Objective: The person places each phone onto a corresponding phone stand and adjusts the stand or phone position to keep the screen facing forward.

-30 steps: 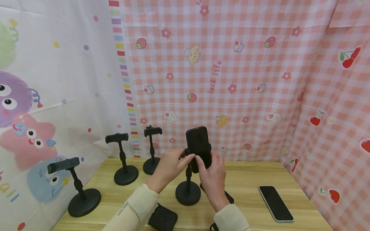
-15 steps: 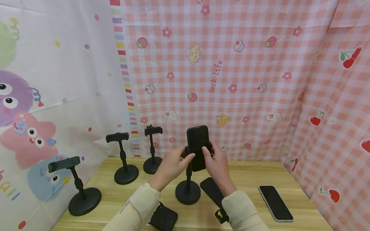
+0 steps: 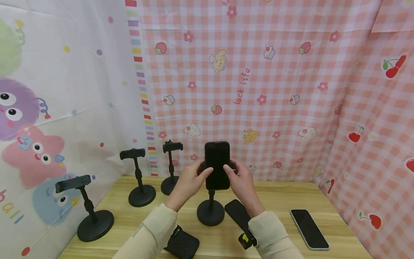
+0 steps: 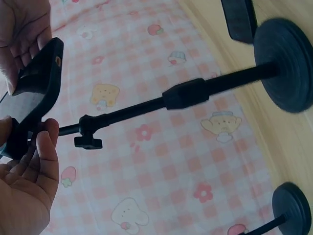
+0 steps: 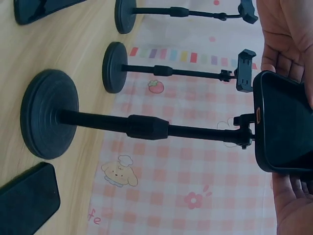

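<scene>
A black phone [image 3: 217, 154] stands upright at the top of a black stand with a round base [image 3: 210, 213]. My left hand [image 3: 190, 181] grips its left side, the thumb on the screen's edge and the fingers behind. On the other side my right hand [image 3: 240, 179] holds it the same way. In the left wrist view the left hand [image 4: 30, 188] has its fingers round the holder under the phone [image 4: 49, 81]. The right wrist view has the phone [image 5: 283, 122] joined to the stand's pole [image 5: 195, 132]; the clamp behind is mostly hidden.
Three empty black stands [image 3: 93, 226] [image 3: 141, 195] [image 3: 169, 185] are at the left. A dark phone [image 3: 237, 212] lies by my right forearm, near a small black item with a yellow mark [image 3: 246, 241]. A black pouch-like item [image 3: 183, 244] is at the front, a pale-edged phone [image 3: 309, 229] at the right.
The phone on the stand has turned from a tilt to face me squarely and stands straighter. My right hand has moved up from the phone's lower part to its side.
</scene>
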Demonstrator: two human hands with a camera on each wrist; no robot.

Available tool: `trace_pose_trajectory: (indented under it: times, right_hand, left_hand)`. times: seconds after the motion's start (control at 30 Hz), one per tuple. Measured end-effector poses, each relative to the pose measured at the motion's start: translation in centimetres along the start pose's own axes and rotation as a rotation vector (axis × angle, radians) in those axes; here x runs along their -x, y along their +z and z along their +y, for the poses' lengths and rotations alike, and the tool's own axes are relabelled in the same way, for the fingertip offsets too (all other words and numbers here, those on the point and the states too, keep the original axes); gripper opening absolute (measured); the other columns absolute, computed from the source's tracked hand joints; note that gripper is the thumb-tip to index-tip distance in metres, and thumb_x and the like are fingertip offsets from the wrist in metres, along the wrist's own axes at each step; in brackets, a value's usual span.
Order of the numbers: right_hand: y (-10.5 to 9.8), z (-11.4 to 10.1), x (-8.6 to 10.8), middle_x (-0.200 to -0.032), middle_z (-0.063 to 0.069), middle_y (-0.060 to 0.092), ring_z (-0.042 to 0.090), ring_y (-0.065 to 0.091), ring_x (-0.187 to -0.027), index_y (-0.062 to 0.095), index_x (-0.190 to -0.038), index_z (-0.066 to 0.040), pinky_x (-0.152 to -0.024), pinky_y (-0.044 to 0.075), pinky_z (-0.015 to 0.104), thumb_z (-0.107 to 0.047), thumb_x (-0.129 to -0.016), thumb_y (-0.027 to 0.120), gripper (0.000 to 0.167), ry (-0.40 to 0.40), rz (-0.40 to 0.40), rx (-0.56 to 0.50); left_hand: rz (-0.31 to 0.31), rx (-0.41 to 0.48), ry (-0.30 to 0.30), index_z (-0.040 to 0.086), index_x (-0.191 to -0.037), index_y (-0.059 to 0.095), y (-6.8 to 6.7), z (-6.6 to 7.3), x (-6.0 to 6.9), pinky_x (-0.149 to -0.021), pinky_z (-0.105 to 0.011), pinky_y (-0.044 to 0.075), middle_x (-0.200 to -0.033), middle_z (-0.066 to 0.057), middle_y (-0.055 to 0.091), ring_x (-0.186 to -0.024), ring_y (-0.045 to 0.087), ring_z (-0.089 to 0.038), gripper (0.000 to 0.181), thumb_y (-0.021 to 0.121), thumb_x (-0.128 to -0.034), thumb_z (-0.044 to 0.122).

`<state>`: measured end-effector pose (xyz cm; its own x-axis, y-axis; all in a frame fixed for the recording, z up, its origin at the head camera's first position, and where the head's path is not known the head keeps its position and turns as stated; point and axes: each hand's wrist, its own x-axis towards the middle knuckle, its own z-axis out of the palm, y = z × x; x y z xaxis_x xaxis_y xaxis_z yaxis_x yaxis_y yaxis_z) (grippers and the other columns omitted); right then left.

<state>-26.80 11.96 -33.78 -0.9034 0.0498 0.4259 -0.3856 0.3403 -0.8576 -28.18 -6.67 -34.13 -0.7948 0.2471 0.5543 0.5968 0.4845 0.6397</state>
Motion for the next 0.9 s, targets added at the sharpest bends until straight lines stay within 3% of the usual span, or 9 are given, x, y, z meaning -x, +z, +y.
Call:
trace_pose_trajectory:
  times: [0.13,0.47,0.7,0.9]
  right_hand:
    - [0.17,0.15,-0.02,-0.114,0.011,0.067,0.026,0.065,-0.099,0.062,-0.13,-0.004,-0.085,0.053,0.045,-0.024,-0.101,0.061,0.035,-0.005,0.01,-0.002]
    - [0.47,-0.02,0.16,-0.106,0.012,0.068,0.025,0.065,-0.09,0.065,-0.124,-0.002,-0.075,0.053,0.039,-0.021,-0.1,0.063,0.031,-0.02,0.053,0.041]
    - [0.71,0.02,0.14,-0.105,0.013,0.068,0.025,0.064,-0.089,0.064,-0.124,-0.002,-0.075,0.053,0.038,-0.02,-0.099,0.063,0.031,-0.001,0.069,0.001]
    - [0.56,0.26,0.05,-0.109,0.012,0.068,0.026,0.065,-0.094,0.062,-0.13,-0.004,-0.081,0.054,0.042,-0.022,-0.1,0.062,0.034,0.004,0.039,-0.009]
  left_hand:
    - [0.012,0.023,-0.017,0.006,-0.106,0.065,0.0,0.05,-0.09,-0.056,-0.028,0.04,-0.073,0.001,0.054,-0.062,0.049,-0.014,0.024,0.062,-0.1,0.028]
    - [0.041,0.055,-0.058,0.005,-0.11,0.067,0.17,-0.14,-0.23,-0.057,-0.03,0.041,-0.076,0.0,0.058,-0.066,0.05,-0.016,0.027,0.065,-0.0981,0.028]
    - [0.043,0.054,-0.089,0.005,-0.116,0.067,0.15,0.02,-0.29,-0.056,-0.03,0.044,-0.078,0.0,0.06,-0.067,0.052,-0.017,0.03,0.065,-0.0979,0.029]
    - [0.017,0.06,-0.11,0.006,-0.119,0.066,0.09,0.02,-0.45,-0.063,-0.032,0.046,-0.085,-0.001,0.064,-0.072,0.054,-0.017,0.032,0.063,-0.099,0.031]
